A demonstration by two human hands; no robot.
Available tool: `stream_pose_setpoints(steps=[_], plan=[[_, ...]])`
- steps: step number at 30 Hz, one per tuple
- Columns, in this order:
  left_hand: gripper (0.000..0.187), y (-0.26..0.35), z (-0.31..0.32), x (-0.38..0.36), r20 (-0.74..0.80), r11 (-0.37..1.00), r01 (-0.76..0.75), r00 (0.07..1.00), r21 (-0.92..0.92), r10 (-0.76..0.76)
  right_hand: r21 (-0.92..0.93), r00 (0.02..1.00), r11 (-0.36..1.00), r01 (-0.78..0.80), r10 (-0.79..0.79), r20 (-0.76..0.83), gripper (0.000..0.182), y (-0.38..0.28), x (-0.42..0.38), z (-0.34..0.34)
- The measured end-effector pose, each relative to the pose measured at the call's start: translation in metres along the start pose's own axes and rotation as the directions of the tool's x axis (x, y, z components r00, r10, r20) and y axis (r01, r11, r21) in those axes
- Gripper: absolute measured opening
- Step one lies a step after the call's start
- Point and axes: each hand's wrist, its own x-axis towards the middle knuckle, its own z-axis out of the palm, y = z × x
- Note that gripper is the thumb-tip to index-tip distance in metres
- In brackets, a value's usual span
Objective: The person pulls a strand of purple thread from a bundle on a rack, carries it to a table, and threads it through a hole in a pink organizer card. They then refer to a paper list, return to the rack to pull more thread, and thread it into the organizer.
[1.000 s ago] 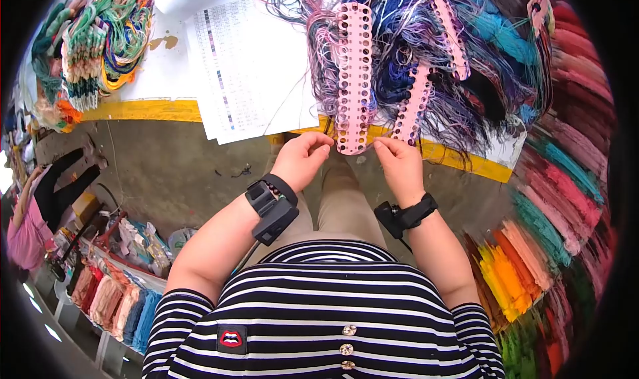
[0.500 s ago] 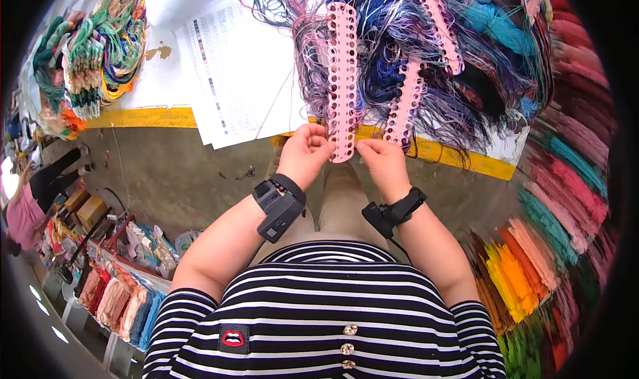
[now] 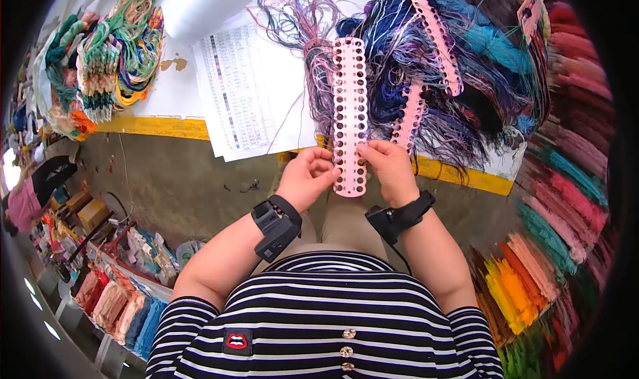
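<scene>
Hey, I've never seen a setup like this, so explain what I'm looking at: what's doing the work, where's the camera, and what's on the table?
There's no machine here, just a person's bare hands: the left hand and the right hand. The camera is worn on the head, looking forward and down, so the striped shirt fills the bottom. A black device is strapped to each wrist.

Both hands hold a pink strip with holes along its edges, gripped near its closer end. On the table lie printed sheets, multicoloured thread bundles to the left, and tangled blue and purple threads with more pink strips.
</scene>
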Motion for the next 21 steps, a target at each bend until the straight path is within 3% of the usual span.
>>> stream_pose_setpoints(steps=[2,4,7,11,14,15,19,20,21], plan=[[0.027,0.001,-0.011,0.008,-0.174,0.980,-0.133,0.972,0.149,0.159,0.036,0.999,0.999,-0.033,0.033,0.013,0.013,-0.014,-0.011,0.005],[0.030,0.022,-0.021,0.017,-0.268,0.941,-0.184,0.927,0.285,0.262,-0.007,1.000,1.000,-0.026,0.026,0.007,0.013,-0.016,-0.018,0.005],[0.038,0.042,-0.026,0.042,-0.208,0.846,-0.424,0.840,0.322,0.501,-0.043,0.998,0.999,-0.012,0.014,0.061,0.013,-0.024,-0.033,0.002],[0.039,0.068,-0.017,0.056,-0.067,0.877,-0.458,0.880,0.145,0.471,-0.080,0.993,0.996,0.032,-0.023,0.114,0.012,-0.034,-0.051,-0.002],[0.031,0.088,-0.018,0.055,0.090,0.783,-0.523,0.846,0.338,0.526,-0.046,0.990,0.996,0.072,-0.065,0.126,0.012,-0.040,-0.061,-0.006],[0.021,0.094,-0.018,0.054,0.072,0.759,-0.531,0.834,0.376,0.548,-0.042,0.991,0.996,0.076,-0.070,0.115,0.011,-0.044,-0.066,-0.007],[0.013,0.102,-0.042,0.050,-0.063,0.668,-0.486,0.781,0.563,0.621,0.024,0.989,0.991,0.129,-0.130,0.066,0.010,-0.049,-0.071,-0.025],[0.008,0.098,-0.055,0.054,-0.072,0.568,-0.488,0.713,0.663,0.697,0.030,0.991,0.992,0.120,-0.121,0.054,0.010,-0.050,-0.069,-0.027],[0.008,0.104,-0.062,0.054,-0.169,0.679,-0.471,0.739,0.563,0.652,0.037,0.993,0.993,0.109,-0.111,0.041,0.010,-0.051,-0.067,-0.029]])
